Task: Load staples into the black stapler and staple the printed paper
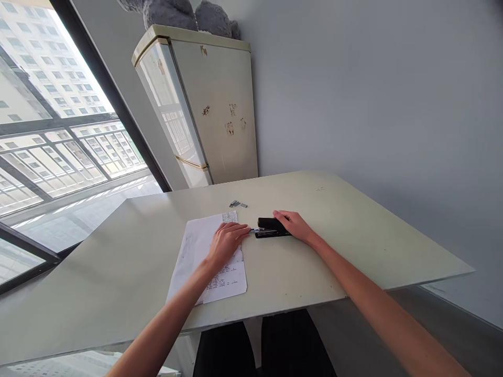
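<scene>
A black stapler point(267, 222) lies on the table, its front pointing left. My right hand point(295, 225) is closed around its rear end. Out of the stapler's front sticks a thin metal slide point(253, 230), and the fingertips of my left hand point(228, 240) are pinched together at its tip. Part of that grip is hidden by the fingers. Beneath my left hand and wrist lie printed paper sheets point(196, 246), with text showing at the lower right and a small printed patch at the top. A few strips of staples point(238, 204) rest just beyond the sheets.
The pale table point(314, 272) has a near edge in front of my legs point(228, 351) and a pointed right corner. Behind it stand an old refrigerator point(216, 104) with grey plush point(173, 15) on top and a grey wall point(353, 94). A window point(58, 104) is at left.
</scene>
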{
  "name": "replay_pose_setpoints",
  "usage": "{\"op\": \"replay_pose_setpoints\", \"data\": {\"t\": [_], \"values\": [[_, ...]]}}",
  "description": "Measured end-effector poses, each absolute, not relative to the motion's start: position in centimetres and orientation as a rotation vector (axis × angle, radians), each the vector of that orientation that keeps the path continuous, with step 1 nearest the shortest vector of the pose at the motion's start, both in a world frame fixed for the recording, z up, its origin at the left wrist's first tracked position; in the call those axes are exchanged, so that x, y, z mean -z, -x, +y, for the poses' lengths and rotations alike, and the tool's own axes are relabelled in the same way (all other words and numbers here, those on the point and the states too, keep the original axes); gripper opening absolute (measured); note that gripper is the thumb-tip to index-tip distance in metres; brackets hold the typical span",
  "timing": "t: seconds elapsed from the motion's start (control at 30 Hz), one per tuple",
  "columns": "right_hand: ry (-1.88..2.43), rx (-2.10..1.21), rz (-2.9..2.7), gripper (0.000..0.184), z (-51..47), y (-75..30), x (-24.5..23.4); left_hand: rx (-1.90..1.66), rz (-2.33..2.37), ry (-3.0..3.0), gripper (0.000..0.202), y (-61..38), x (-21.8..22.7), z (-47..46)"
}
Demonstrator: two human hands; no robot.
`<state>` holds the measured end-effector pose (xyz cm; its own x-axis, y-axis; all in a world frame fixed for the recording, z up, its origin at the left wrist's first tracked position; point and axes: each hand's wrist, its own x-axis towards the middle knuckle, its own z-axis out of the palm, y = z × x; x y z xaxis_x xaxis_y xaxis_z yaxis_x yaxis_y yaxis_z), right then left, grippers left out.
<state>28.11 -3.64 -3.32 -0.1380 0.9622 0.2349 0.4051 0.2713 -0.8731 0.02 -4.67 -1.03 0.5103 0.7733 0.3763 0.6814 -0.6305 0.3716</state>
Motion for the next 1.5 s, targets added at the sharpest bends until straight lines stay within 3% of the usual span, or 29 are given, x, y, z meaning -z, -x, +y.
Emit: {"op": "replay_pose_setpoints", "data": {"t": [0.67, 1.2, 1.5], "values": [[1.253, -0.856, -1.701, 0.058, -3.7, -28.0, 3.1, -0.767, 1.342, -2.509, 0.027, -0.1, 0.1, -4.5], [1.255, -0.844, -1.717, 0.058, -3.7, -27.9, 3.1, -0.674, 1.365, -2.502, 0.034, -0.4, -2.4, -3.7], [1.244, -0.870, -1.700, 0.056, -3.7, -28.1, 3.3, -0.661, 1.361, -2.519, 0.026, -0.3, -2.6, -3.4]]}}
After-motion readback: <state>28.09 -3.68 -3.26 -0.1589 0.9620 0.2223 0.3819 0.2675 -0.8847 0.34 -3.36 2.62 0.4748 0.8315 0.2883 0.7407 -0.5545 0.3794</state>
